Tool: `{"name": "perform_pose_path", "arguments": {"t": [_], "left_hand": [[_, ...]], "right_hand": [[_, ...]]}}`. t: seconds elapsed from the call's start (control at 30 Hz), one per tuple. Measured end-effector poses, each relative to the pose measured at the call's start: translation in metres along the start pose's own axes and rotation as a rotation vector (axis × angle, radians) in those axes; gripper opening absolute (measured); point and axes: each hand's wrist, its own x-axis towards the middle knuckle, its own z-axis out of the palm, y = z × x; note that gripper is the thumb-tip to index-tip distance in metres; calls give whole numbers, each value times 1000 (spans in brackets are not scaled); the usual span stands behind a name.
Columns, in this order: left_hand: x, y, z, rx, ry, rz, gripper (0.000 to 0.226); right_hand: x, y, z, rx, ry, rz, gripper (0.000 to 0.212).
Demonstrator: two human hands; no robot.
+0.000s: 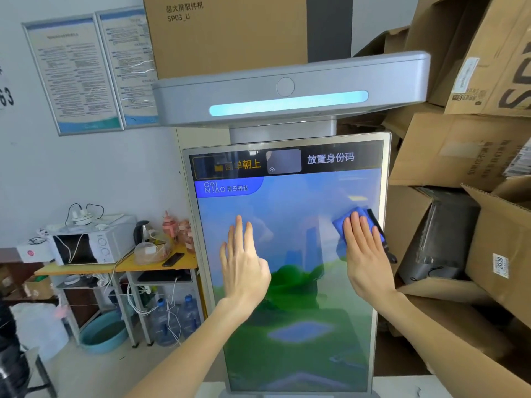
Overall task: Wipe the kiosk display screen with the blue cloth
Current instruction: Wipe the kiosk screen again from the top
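Left hand (244, 265) lies flat on the kiosk screen (296, 326); right hand (365, 254) presses the blue cloth (343, 221) with straight fingers. The box (230, 35) behind reads "SP03_U".

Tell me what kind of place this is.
Probably a parcel station's back room: boxes piled beside the kiosk, plus a microwave and kettle on a table.

The kiosk display screen (287, 254) stands tall and lit, showing blue sky over green hills beneath a dark banner. The blue cloth (339, 226) is bunched flat against its glass, near its right edge, in the upper half.
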Motion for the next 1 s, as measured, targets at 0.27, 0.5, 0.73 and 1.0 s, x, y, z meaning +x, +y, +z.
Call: {"name": "perform_pose_path", "arguments": {"t": [0.27, 0.5, 0.73, 1.0], "left_hand": [[38, -13, -38, -249, 225, -122, 62], [54, -43, -49, -504, 264, -300, 65], [63, -40, -63, -847, 239, -331, 47], [77, -57, -80, -1004, 122, -291, 51]], "right_hand": [[50, -30, -21, -29, 21, -51, 72], [112, -100, -24, 21, 61, -253, 69], [125, -157, -2, -25, -39, -495, 69], [112, -165, 8, -94, -107, -710, 72]]}}
